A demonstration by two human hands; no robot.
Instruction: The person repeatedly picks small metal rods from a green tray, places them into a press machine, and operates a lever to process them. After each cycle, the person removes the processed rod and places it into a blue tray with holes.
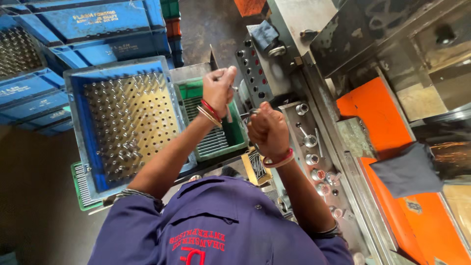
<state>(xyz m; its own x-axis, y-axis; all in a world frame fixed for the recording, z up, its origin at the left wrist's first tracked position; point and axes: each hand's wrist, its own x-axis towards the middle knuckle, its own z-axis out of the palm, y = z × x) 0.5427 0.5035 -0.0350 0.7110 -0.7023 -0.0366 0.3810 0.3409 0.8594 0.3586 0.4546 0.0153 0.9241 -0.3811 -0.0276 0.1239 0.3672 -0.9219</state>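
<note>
Seen from above, at the centre of the frame, both hands work close together over a machine's metal tabletop (314,132). The left hand (218,91) is raised, its grip pressed together around a thin metal rod (229,114), which pokes out below the fist; what sits at its upper end cannot be told. The right hand (267,130) is a closed fist just beside it, lower and to the right, pinching a small dark metal piece (248,114) that barely shows at the knuckles. The two hands are near each other, but whether the parts touch cannot be made out.

Left of the hands, a blue crate (78,122) carries a perforated plate with many small metal parts standing upright in its holes, mostly in its left and lower portion; the upright seating keeps them apart and easy to pick one by one. A green tray (238,140) directly under the left hand holds thin rods lying in rows, within short reach.

Room is tight: the crate rim and tray wall hem in the left side, while the drilled fixture block (255,68) and a row of round sockets (314,159) crowd the right. An orange machine panel (378,113) and a grey cloth (407,169) lie further right, well apart. More blue crates (98,24) stack at the upper left.
</note>
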